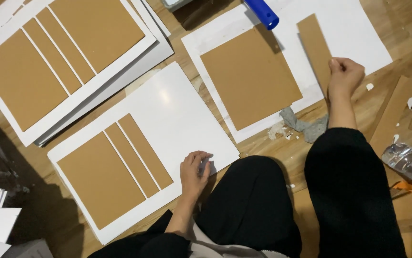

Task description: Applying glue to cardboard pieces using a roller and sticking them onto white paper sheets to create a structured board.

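— Where is the left hand (194,171) right now?

— It rests on the near right edge of a white sheet (177,110) lying on the wooden floor (263,153). The fingers are curled, their tips pressing down on the sheet's margin; the grip holds nothing up, it only pins the paper flat.

— What is on that sheet?

— One large brown cardboard panel (101,179) and two narrow brown strips (139,153) beside it, set in a row with thin white gaps between. They lie to the left of the hand, near but not touching it.

— And the right hand (344,76)?

— It is farther off, over a second white sheet (359,33). Its grip is pressed together, pinching the lower end of a narrow cardboard strip (313,43) that runs away from the fingers toward the top of the view. A square brown panel (250,76) lies just left of that strip, apart from the hand.

— Anything else around?

— A blue roller handle (262,12) pokes in above the square panel. A grey crumpled rag (304,125) sits between the sheet and the person's black-clad knee. At upper left a stack of finished sheets (58,62) carries more brown panels. A clear plastic bottle (409,162) lies at the right edge.
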